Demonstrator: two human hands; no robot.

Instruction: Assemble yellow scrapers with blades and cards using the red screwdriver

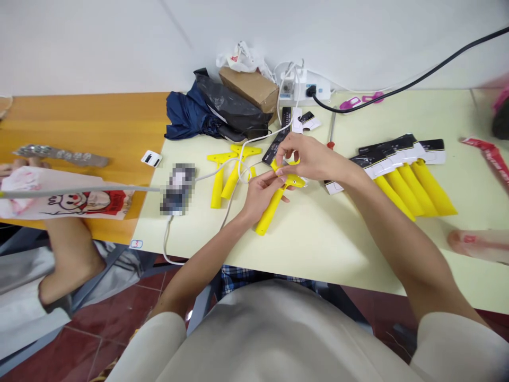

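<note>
A yellow T-shaped scraper (269, 213) is held at a slant over the table, its handle pointing down and left. Wrapped round it just under the head is my left hand (260, 195). My right hand (304, 156) is closed in a pinch at the top of the scraper's head; whatever lies between its fingertips is hidden. To the left, two similar yellow scrapers (217, 183) lie on the table, with a white cable across them. Right of my hands, several yellow scrapers in black-and-white card sleeves (413, 185) lie side by side.
A red-handled screwdriver (331, 139) and loose black cards (274, 143) lie behind my hands. A power strip (304, 87), a cardboard box (252, 90) and a dark bag (234, 116) stand by the wall. A pinkish bottle-like object (477, 244) lies right. Another person sits left.
</note>
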